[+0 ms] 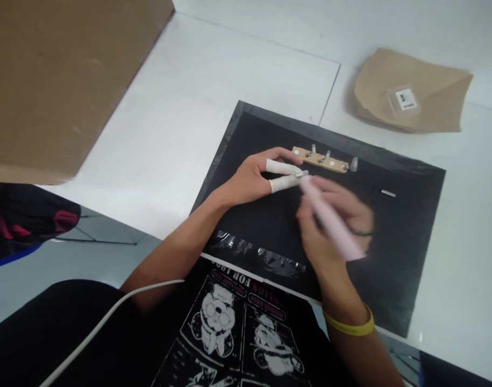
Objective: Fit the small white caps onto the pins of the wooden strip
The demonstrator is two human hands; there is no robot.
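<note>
My left hand rests on a black mat, with white finger cots on two fingers. Those fingers pinch a small metal piece at their tips, right beside a narrow wooden strip that carries several small screws and clear parts. My right hand is blurred by motion and is wrapped round a pale pink pen-shaped tool, whose tip points at the pinched piece. A yellow band circles my right wrist.
A small metal pin lies loose on the mat to the right. A brown paper bag with a label sits at the back right on the white table. A big cardboard box fills the upper left. A white cable crosses my lap.
</note>
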